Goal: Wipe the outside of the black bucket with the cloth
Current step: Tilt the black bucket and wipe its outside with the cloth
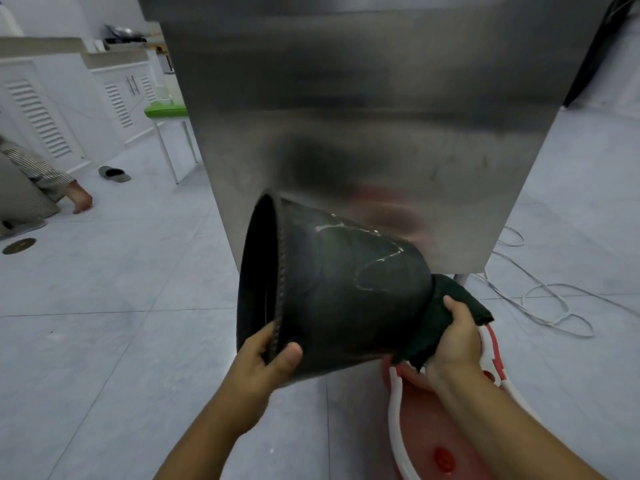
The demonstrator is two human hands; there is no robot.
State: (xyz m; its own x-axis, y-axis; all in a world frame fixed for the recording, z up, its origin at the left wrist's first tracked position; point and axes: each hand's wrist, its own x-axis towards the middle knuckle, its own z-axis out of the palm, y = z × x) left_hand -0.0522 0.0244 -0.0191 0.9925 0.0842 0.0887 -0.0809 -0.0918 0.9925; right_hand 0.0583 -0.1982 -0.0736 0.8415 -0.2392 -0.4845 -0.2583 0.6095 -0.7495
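Note:
The black bucket [339, 292] is held on its side in the air, its mouth facing left and its base to the right. White scratch-like marks run across its upper wall. My left hand [266, 358] grips the rim at the bottom, thumb outside and fingers inside. My right hand [453, 337] holds a dark green cloth [446, 306] pressed against the bucket's base at the lower right edge. The base itself is hidden from view.
A tall stainless-steel cabinet [363, 116] stands right behind the bucket. A red basin with a white handle [429, 431] sits on the tiled floor below my right arm. White cables [540, 299] lie at the right. At the far left a person's foot [81, 199], a slipper [114, 173] and a green stool [165, 110].

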